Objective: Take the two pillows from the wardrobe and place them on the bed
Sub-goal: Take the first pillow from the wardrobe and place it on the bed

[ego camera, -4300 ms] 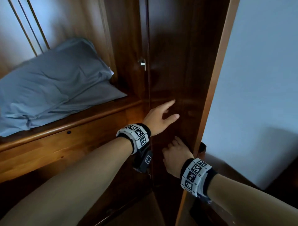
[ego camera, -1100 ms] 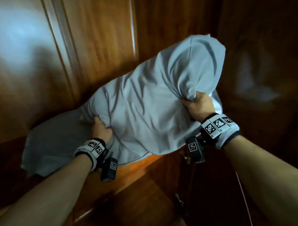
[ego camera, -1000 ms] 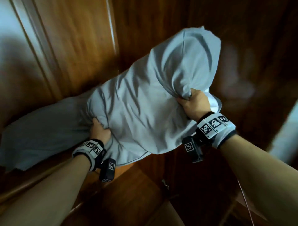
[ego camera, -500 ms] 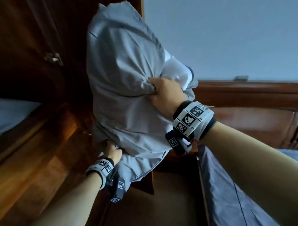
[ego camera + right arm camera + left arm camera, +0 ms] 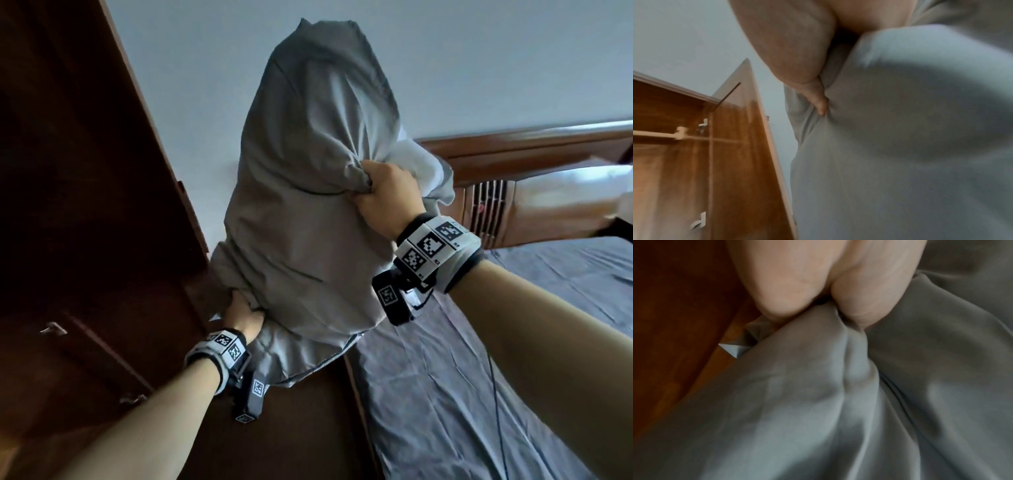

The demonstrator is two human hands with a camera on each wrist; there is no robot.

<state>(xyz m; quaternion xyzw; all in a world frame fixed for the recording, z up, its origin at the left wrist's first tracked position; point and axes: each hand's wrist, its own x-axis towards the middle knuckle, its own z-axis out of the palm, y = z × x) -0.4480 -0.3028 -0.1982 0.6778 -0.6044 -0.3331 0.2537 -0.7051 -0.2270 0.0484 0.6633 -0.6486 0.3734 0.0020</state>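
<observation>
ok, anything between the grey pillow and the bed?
Nothing visible. Both hands hold the soft grey pillow in the air; the bed's dark blue sheet lies bare just to its right.

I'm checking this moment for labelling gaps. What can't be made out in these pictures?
- Head view: the second pillow is out of frame, beyond the dark wooden wardrobe.
- Head view: the left hand has its fingers buried under the grey pillow.
- Right wrist view: the right hand and the cloth are blurred; the blue-sheeted bed is out of frame.

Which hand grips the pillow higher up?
The right hand, bunching cloth near the grey pillow's middle; the left hand holds its bottom edge.
</observation>
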